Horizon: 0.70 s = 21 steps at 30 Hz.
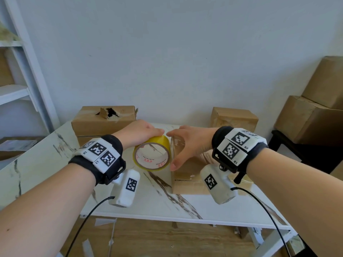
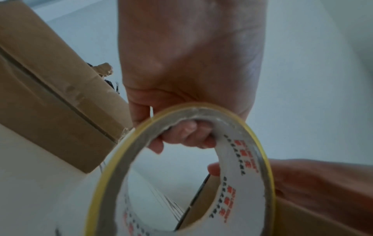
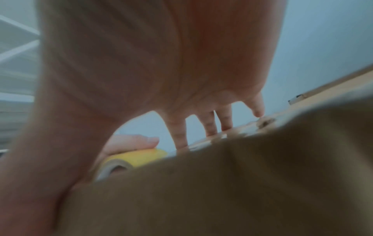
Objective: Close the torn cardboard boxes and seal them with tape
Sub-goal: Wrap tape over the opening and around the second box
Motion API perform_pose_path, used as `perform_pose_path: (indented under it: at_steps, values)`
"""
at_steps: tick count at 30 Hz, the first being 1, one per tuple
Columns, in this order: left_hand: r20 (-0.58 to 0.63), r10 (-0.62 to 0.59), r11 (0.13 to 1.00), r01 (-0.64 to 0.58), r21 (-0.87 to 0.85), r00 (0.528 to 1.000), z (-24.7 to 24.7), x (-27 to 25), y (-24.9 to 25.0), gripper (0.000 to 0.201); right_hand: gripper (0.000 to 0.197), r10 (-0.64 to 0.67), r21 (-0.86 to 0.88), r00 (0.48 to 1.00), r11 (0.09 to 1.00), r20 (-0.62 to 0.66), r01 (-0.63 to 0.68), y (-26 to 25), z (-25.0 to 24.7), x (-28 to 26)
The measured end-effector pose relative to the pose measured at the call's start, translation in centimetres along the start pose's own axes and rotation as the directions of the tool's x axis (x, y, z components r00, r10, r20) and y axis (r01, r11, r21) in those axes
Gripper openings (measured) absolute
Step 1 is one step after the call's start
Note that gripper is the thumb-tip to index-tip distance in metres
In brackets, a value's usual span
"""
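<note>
My left hand (image 1: pixel 143 131) grips a yellow roll of clear tape (image 1: pixel 151 154) held on edge above the table; in the left wrist view its fingers (image 2: pixel 186 135) curl through the roll's core (image 2: pixel 240 172). The roll sits against the left side of a low cardboard box (image 1: pixel 187 180). My right hand (image 1: pixel 192 143) lies spread on that box, fingers (image 3: pixel 210 126) straight on the top (image 3: pixel 222 191) and thumb down its left side, over shiny clear tape. A box with a torn hole (image 1: pixel 104 119) stands at the back left.
A smaller box (image 1: pixel 233 117) stands at the back right of the marble-patterned table (image 1: pixel 148 203). Large boxes (image 1: pixel 315 112) are stacked on a dark stand to the right. White shelving (image 1: pixel 16 89) is on the left. Tape scraps (image 1: pixel 104 222) lie on the wooden floor.
</note>
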<state>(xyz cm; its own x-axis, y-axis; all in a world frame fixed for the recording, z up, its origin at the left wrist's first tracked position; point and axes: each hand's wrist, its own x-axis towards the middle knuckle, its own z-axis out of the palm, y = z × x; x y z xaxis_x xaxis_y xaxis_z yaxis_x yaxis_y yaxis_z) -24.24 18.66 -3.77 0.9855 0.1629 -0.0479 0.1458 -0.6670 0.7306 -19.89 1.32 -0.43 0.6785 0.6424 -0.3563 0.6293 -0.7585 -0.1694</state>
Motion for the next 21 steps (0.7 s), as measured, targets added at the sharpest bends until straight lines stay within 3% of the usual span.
perform_pose_path:
  at_steps: [6, 12, 16, 20, 21]
  values:
    - [0.010, 0.017, 1.000, -0.017, -0.011, 1.000, 0.2, -0.2, -0.3, 0.042, 0.118, 0.003, -0.107, 0.999, 0.994, 0.037, 0.001, 0.1, 0.4, -0.7]
    - [-0.033, -0.031, 0.996, 0.028, -0.085, 0.999, 0.0, 0.0, -0.2, 0.042, 0.096, -0.026, 0.047, 0.990, 0.998, -0.142, 0.033, -0.3, 1.5, 0.1]
    - [-0.085, 0.001, 0.984, -0.016, -0.179, 0.996, -1.5, -0.3, 0.0, 0.028, 0.093, -0.047, 0.166, 0.970, 0.982, -0.238, 0.088, -0.6, 1.3, 0.3]
    - [-0.190, -0.011, 0.913, -0.068, -0.402, 0.982, -4.0, -0.4, 0.5, 0.024, 0.080, -0.088, 0.340, 0.943, 0.918, -0.321, 0.202, -1.1, -0.9, -0.4]
    - [-0.205, -0.008, 0.883, -0.089, -0.460, 0.979, -4.9, -0.4, 0.7, 0.031, 0.077, -0.091, 0.366, 0.932, 0.902, -0.352, 0.227, -1.3, -1.5, -0.6]
